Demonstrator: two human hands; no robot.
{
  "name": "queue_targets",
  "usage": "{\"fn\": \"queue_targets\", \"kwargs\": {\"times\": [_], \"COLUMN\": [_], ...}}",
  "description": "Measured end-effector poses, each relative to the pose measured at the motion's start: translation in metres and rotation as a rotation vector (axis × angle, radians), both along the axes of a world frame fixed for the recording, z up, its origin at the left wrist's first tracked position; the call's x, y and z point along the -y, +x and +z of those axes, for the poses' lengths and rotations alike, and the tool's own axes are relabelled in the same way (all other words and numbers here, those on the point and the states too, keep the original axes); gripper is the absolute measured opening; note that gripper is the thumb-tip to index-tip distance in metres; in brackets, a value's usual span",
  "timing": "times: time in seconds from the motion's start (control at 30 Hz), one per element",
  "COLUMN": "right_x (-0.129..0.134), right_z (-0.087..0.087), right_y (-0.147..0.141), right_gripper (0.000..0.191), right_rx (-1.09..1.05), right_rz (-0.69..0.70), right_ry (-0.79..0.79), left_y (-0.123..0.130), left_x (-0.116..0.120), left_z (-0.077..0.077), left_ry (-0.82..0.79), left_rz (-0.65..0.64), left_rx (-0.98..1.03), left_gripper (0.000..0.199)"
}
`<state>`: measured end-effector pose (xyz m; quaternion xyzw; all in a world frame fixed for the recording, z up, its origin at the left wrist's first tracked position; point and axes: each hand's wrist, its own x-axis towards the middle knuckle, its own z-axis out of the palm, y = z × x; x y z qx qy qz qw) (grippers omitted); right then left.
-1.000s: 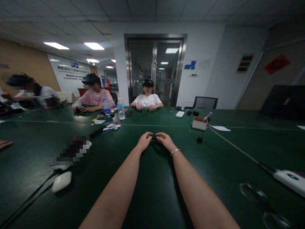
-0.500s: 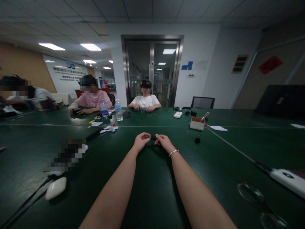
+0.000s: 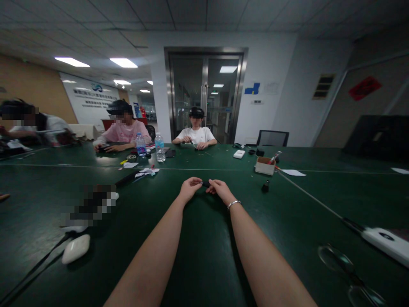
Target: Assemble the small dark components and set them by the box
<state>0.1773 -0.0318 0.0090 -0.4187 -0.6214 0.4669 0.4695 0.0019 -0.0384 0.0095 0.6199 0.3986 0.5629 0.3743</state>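
Over the middle of the dark green table (image 3: pixel 211 238), my left hand (image 3: pixel 191 187) and my right hand (image 3: pixel 220 189) are closed on a small black object (image 3: pixel 205 183). The left fingers pinch its left end, where a greyish tip shows. The right fingers grip its other end. Its exact kind is too small to tell, and the fingers cover much of it. To the right of my hands, a small black piece (image 3: pixel 265 186) with a lighter top stands on the table.
At the right are a small box (image 3: pixel 264 166), a white device (image 3: pixel 385 243) on a cable, and glasses (image 3: pixel 338 258). A white case (image 3: pixel 76 249) lies at left, with water bottles (image 3: pixel 160 147) and paper scraps (image 3: pixel 147 172) beyond. Several people sit around the table.
My hands stay almost in place on the small black object. Across the table, the person in white has raised one hand with a thin tool. The view shifts slightly.
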Motion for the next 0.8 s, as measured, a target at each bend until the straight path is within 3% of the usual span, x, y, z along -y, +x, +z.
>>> {"fn": "queue_targets", "kwargs": {"times": [0.17,0.3,0.43,0.57,0.7,0.8], "right_x": [0.0051,0.0073,0.0073,0.0080,0.0073,0.0053], "right_z": [0.0026,0.0037,0.0041,0.0048,0.0046,0.0043], "right_y": [0.0016,0.0026,0.0002,0.0004,0.0023,0.0013], "right_gripper": [0.026,0.034,0.027,0.024,0.042,0.030], "right_rx": [-0.063,-0.128,-0.101,-0.065,-0.105,-0.072], "right_rz": [-0.004,0.015,-0.039,0.002,-0.011,-0.034], "right_ry": [-0.014,-0.001,-0.027,-0.017,0.011,-0.025], "left_y": [0.0008,0.0023,0.0029,0.0038,0.0041,0.0039], "left_x": [-0.0020,-0.0010,0.0003,0.0005,0.0006,0.0008], "left_z": [-0.0020,0.0000,0.0022,0.0024,0.0026,0.0028], "left_ry": [-0.049,-0.086,-0.106,-0.103,-0.106,-0.115], "left_rz": [0.018,0.032,0.036,0.023,0.026,0.013], "left_rx": [-0.002,0.015,0.020,0.025,0.026,0.027], "left_gripper": [0.022,0.022,0.024,0.023,0.021,0.019]}}
